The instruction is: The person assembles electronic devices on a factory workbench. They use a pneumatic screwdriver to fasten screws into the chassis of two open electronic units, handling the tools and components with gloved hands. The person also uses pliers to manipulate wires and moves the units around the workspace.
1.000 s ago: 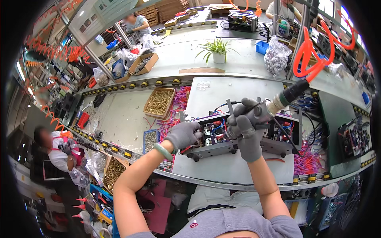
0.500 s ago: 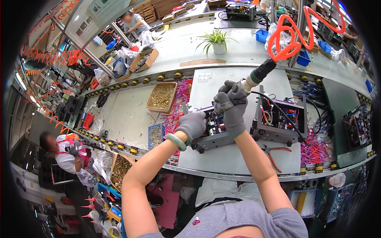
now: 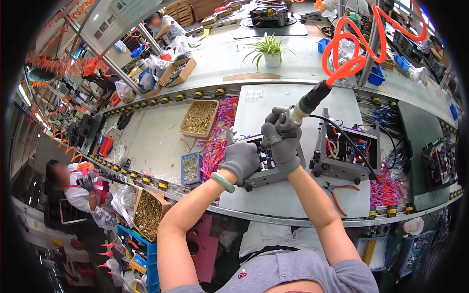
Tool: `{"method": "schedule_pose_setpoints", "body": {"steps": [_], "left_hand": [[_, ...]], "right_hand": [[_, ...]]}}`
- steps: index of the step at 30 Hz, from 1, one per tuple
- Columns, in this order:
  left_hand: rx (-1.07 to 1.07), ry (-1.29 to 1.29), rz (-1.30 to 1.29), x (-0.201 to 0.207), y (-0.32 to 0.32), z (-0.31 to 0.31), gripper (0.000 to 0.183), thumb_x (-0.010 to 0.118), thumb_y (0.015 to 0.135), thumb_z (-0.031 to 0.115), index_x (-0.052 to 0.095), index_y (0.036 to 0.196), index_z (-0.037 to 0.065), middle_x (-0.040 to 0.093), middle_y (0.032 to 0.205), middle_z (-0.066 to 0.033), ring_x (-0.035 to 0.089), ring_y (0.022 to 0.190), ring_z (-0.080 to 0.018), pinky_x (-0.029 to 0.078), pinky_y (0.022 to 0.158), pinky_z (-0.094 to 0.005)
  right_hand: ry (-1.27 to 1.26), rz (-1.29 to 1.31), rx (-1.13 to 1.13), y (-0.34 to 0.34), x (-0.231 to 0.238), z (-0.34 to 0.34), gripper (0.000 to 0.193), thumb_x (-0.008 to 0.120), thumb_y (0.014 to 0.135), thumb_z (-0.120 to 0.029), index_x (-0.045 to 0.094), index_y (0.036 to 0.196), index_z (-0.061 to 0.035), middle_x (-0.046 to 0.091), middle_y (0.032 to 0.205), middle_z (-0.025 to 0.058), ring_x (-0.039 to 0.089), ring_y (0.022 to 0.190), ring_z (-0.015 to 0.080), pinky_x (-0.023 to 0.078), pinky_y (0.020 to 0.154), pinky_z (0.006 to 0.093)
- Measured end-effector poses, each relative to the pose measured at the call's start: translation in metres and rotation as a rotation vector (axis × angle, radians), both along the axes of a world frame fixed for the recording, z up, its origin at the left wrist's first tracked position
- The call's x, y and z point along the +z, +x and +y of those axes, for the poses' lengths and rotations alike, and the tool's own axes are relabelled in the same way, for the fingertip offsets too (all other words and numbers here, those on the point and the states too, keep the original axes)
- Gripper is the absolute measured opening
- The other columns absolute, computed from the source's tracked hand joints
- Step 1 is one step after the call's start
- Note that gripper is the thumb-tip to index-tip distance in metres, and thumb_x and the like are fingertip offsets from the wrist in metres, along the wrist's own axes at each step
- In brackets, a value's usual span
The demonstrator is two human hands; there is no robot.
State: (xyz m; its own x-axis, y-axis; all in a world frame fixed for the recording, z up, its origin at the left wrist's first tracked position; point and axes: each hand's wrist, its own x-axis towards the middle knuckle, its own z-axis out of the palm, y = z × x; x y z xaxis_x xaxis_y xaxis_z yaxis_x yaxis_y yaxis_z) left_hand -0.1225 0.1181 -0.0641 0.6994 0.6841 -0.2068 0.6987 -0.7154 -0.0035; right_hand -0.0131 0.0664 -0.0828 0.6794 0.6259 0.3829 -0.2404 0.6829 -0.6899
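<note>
Metal tool (image 3: 297, 113), R hand (image 3: 283, 146) shifted lft.

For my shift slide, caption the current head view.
Gloved right hand grips a pneumatic tool over an open electronics chassis, gloved left hand at its left end; red-handled pliers nearby.

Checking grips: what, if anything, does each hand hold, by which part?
The right hand grips the hose-fed tool around its body. The left hand is at the open chassis; any hold can't be told.

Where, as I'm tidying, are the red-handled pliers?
In the head view, the pliers lie on the pale board, right of the right forearm, near a chassis.
</note>
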Motion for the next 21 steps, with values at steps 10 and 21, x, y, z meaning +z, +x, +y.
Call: {"method": "schedule_pose_setpoints", "body": {"steps": [10, 21], "left_hand": [[-0.009, -0.022, -0.102, -0.010, -0.011, 0.009, 0.028, 0.050, 0.088, 0.024, 0.071, 0.085, 0.006, 0.070, 0.087, -0.0151, 0.069, 0.084, -0.0321, 0.055, 0.074, -0.0441], [0.366, -1.016, -1.369, -0.025, -0.055, 0.024, 0.024, 0.047, 0.095, 0.010, 0.060, 0.115, 0.006, 0.061, 0.084, -0.0018, 0.055, 0.064, -0.0101, 0.047, 0.054, -0.0247]], "right_hand": [[-0.153, -0.465, 0.057, -0.005, 0.009, -0.001, 0.038, 0.071, 0.079, 0.005, 0.055, 0.113, -0.0026, 0.062, 0.091, 0.0019, 0.059, 0.082, 0.0072, 0.050, 0.074, 0.0234], [-0.200, -0.568, 0.080, -0.001, 0.011, 0.040, 0.034, 0.076, 0.073, -0.013, 0.060, 0.101, -0.0032, 0.066, 0.077, 0.0084, 0.063, 0.069, 0.0136, 0.053, 0.069, 0.0318]]}}
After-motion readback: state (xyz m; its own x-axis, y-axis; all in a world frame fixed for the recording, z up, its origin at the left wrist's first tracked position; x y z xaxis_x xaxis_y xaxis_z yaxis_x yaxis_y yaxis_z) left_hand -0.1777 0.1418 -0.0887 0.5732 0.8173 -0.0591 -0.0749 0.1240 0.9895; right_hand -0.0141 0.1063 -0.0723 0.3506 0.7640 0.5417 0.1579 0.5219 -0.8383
